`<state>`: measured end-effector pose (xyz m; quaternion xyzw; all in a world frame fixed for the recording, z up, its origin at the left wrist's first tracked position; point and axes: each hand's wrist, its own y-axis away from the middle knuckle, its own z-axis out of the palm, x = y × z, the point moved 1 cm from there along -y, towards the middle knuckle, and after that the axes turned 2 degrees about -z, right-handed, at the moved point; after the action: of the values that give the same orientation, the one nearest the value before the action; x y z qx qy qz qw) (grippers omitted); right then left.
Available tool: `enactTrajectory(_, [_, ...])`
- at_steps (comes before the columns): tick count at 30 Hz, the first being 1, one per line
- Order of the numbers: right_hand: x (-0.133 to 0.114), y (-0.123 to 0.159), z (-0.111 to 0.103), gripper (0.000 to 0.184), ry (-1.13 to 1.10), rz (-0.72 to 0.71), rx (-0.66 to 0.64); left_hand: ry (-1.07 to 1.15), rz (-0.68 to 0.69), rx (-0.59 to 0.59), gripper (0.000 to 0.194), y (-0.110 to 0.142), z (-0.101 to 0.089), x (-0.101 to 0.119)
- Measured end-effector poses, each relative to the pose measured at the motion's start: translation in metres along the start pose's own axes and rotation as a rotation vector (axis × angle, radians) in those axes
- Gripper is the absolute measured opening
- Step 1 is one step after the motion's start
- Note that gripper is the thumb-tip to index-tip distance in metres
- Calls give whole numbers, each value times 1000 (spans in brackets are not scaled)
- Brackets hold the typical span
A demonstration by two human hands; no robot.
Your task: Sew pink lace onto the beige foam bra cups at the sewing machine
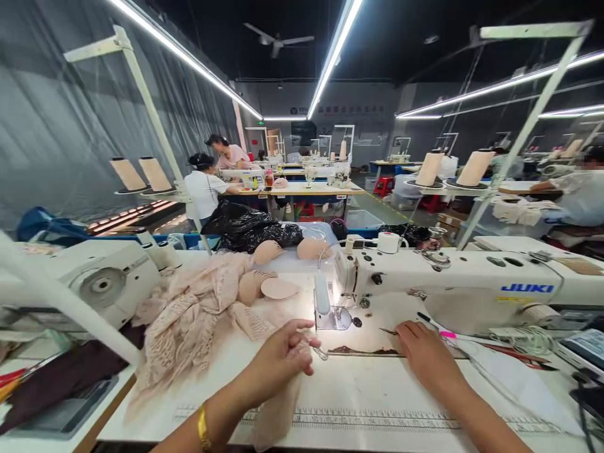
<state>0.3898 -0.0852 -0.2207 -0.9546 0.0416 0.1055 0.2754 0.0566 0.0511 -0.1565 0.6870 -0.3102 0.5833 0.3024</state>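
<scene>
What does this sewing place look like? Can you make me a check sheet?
Surface: white table, ruler marks along its near side.
Job's things: sewing machine, heaped beige lace, beige cups.
Clutter: pen and white cloth on the right.
Hands: left hand at sheer beige fabric, grip unclear; right hand by the machine, thin dark tip at its fingers.
Cables: dark cable at the right edge.
Surroundings: co-worker in white, ceiling lights.
</scene>
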Motion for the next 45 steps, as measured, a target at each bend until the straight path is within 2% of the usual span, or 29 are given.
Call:
enactTrajectory(4, [-59, 13, 5, 29, -240, 7, -40, 204, -85, -63, 76, -5, 18, -3])
enactTrajectory(6, [-92, 15, 2, 27, -247, -109, -15, 249, -92, -68, 79, -6, 22, -1])
enactTrajectory(8, [-115, 11, 1, 29, -147, -203, 17, 266, -82, -75, 81, -6, 24, 0])
enactTrajectory(12, [-136, -1, 9, 36, 52, -271, 98, 259, -75, -85, 82, -4, 25, 2])
enactTrajectory(15, [-142, -5, 19, 39, 48, -267, 149, 267, -95, -77, 84, -3, 30, 2])
enactTrajectory(17, [-144, -4, 23, 39, -4, -240, 121, 275, -96, -85, 88, -2, 34, 3])
enactTrajectory(19, [-140, 1, 24, 38, -62, -196, 65, 239, -98, -94, 91, 0, 30, 6])
enactTrajectory(20, [-134, 5, 22, 37, -75, -168, 42, 190, -102, -91, 90, 3, 22, 10])
enactTrajectory(22, [-109, 16, 17, 35, -47, -102, 9, 4, -109, -35, 80, 13, -9, 24])
enactTrajectory(23, [-92, 22, 13, 35, -8, -71, -10, -126, -100, 36, 70, 19, -30, 32])
enactTrajectory(24, [-72, 28, 9, 36, 36, -45, -35, -309, -81, 140, 59, 26, -54, 42])
enactTrajectory(25, [-50, 34, 5, 37, 70, -50, -51, -522, -40, 321, 50, 33, -79, 52])
enactTrajectory(26, [-30, 39, 1, 37, 106, -69, -55, -722, 29, 549, 46, 39, -102, 61])
enactTrajectory(27, [-12, 43, -3, 38, 148, -100, -48, -878, 107, 720, 47, 44, -119, 69])
enactTrajectory(28, [3, 45, -6, 42, 197, -110, -1, -988, 176, 817, 47, 46, -130, 73])
enactTrajectory(29, [12, 46, -8, 44, 226, -131, 19, -1048, 234, 840, 47, 44, -133, 73])
enactTrajectory(30, [15, 44, -9, 45, 228, -142, 35, -1064, 274, 778, 45, 38, -128, 70])
enactTrajectory(31, [12, 41, -8, 45, 195, -153, 38, -1040, 293, 654, 42, 28, -117, 63])
enactTrajectory(34, [-22, 27, 3, 40, -76, -148, -37, -923, 241, 181, 34, -15, -58, 37])
enactTrajectory(35, [-37, 22, 8, 39, -162, -89, -52, -908, 194, 48, 31, -31, -38, 29])
enactTrajectory(36, [-52, 17, 13, 40, -241, -42, -78, -902, 181, -27, 24, -45, -19, 23])
enactTrajectory(38, [-77, 10, 21, 46, -392, 65, -155, -874, 157, -102, 16, -65, 7, 18])
enactTrajectory(40, [-95, 4, 25, 55, -549, 199, -204, -818, 140, -128, 15, -73, 19, 22])
enactTrajectory(43, [-114, -4, 21, 73, -878, 418, -208, -684, 115, -164, 19, -63, 22, 37])
enactTrajectory(45, [-124, -10, 15, 66, -1149, 452, -209, -469, 72, -157, 30, -49, 20, 45])
